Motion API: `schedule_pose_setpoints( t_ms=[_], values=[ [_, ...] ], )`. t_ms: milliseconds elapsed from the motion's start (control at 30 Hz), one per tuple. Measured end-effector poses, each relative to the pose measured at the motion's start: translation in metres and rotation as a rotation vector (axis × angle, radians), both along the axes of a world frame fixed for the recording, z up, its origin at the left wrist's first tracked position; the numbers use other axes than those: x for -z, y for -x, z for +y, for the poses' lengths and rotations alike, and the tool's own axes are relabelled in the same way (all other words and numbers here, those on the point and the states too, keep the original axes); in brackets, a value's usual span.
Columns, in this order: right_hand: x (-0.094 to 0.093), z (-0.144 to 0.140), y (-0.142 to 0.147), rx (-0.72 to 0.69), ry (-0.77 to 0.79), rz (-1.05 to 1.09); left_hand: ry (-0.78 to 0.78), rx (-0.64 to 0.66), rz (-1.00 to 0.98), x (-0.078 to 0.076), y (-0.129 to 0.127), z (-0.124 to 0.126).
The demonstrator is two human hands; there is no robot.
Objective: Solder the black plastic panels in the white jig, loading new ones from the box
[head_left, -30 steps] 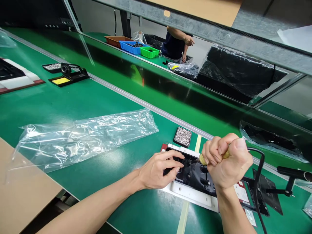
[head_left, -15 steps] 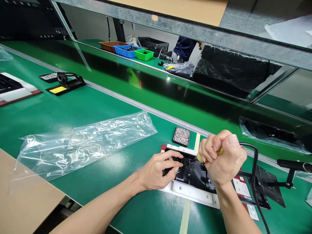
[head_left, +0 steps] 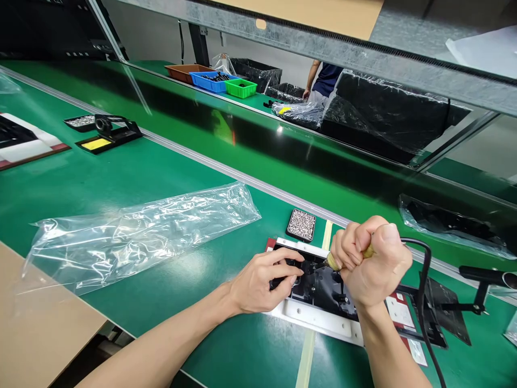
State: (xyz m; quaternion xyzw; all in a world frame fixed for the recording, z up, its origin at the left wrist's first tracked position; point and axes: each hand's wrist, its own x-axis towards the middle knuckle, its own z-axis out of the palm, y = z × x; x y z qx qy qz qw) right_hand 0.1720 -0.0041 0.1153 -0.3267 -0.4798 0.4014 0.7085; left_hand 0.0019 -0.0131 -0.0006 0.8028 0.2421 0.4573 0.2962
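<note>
My right hand is fisted tight around a corded soldering iron, tip down on the black part in the white fixture; my left hand presses spread fingers onto that part.

Factory assembly line: long green anti-static bench w/ aluminium rail, glossy green conveyor belt behind it, orange, blue & green plastic parts bins, black soldering-iron stand w/ yellow sponge, small black tray of silver screws, another worker opposite.
</note>
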Motion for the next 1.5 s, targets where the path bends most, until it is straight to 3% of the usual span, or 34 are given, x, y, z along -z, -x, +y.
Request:
schedule_pose_setpoints(
  t_ms=[1500],
  values=[
    [0.0003,-0.0019,0.0005,0.013,-0.008,-0.005,-0.019,-0.009,-0.004,-0.0025,-0.0011,0.0003]
  ],
)
